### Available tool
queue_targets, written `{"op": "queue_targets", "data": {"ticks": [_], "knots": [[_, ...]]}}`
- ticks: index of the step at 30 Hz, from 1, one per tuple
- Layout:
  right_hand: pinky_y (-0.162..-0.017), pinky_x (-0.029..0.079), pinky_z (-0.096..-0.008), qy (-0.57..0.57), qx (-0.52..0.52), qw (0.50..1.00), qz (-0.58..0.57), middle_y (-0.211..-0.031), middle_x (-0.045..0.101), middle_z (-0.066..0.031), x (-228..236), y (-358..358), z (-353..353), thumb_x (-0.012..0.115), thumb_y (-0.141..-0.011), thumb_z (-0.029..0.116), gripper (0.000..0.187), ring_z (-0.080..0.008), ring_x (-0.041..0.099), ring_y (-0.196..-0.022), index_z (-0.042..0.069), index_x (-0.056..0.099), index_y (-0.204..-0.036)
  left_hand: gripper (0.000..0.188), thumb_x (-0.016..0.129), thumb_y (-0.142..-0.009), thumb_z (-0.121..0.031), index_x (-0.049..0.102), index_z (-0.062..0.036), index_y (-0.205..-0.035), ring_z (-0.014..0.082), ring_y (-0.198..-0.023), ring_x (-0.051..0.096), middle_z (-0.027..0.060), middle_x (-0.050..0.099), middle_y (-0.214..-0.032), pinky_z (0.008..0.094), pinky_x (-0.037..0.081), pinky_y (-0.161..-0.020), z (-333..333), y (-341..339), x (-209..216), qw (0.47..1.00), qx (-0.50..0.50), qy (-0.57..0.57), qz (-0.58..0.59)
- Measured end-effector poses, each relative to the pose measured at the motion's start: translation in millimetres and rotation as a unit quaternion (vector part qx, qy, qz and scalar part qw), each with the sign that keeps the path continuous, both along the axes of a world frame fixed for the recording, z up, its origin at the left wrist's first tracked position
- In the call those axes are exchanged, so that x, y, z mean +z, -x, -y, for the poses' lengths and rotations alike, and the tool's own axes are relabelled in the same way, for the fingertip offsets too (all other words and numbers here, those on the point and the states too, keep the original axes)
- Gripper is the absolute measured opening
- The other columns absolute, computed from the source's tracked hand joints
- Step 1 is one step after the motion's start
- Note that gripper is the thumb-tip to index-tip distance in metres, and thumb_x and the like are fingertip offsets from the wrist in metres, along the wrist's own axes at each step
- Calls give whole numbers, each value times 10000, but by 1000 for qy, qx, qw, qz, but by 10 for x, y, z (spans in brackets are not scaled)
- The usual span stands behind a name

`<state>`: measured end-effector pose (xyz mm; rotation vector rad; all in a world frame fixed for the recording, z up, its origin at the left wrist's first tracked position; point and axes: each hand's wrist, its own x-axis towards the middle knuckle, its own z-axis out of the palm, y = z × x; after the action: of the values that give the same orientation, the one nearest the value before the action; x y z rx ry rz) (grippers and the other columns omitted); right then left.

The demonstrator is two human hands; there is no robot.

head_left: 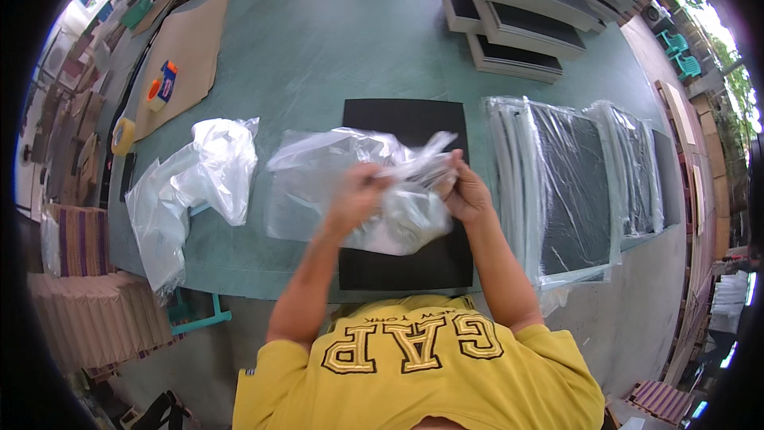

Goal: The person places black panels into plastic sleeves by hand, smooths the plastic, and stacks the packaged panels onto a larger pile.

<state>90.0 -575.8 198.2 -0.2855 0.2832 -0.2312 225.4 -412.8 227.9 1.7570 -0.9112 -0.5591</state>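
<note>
A crumpled clear plastic bag [414, 223] is bunched up above a flat black panel [406, 272], hiding the panel's middle. Its gathered edge is pinched in my right hand [468, 189], whose fingers are closed. On the bag's left part, my left hand [356, 197] is curled closed on the film, slightly blurred by motion. The panel lies on the green table [318, 56] close to my body, its top and bottom ends showing past the plastic.
More loose clear plastic bags [199, 175] lie at left. Plastic-wrapped black panels [573, 187] are stacked at right, with thick dark-topped panels [517, 0] piled at the far right. A cardboard sheet [187, 64] carries an orange-and-blue tape dispenser [163, 86], with a yellow tape roll [122, 136] nearby.
</note>
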Motion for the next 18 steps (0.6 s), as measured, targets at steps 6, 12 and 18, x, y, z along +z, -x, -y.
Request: {"op": "queue_targets", "data": {"ticks": [6, 12, 18], "knots": [[-872, 437, -361, 0, -143, 989, 45, -1011, 582, -138, 427, 924, 534, 532, -842, 222, 307, -221, 560, -946, -25, 519, -1023, 309, 553, -788, -176, 527, 18, -1027, 152, -760, 560, 85, 579, -894, 267, 472, -643, -2624, -911, -541, 894, 403, 92, -176], [-681, 483, -268, 250, 4, 967, -56, -797, 596, -47, 648, 663, 84, 605, -794, 140, 145, -128, 578, -711, 19, 564, -863, 194, 531, -736, 20, 530, 9, -929, 173, -703, 561, 113, 557, -796, 298, 478, -617, -2276, -868, 334, 810, 506, 285, 79], [-584, 480, -258, 151, 46, 987, -12, -703, 577, -30, 836, 273, -661, 620, -782, 264, 234, -112, 558, -610, 45, 539, -798, 155, 592, -782, -165, 574, -14, -749, 70, -587, 470, 8, 545, -632, 212, 381, -543, -397, 570, 1024, 995, -64, 76, 19]]}}
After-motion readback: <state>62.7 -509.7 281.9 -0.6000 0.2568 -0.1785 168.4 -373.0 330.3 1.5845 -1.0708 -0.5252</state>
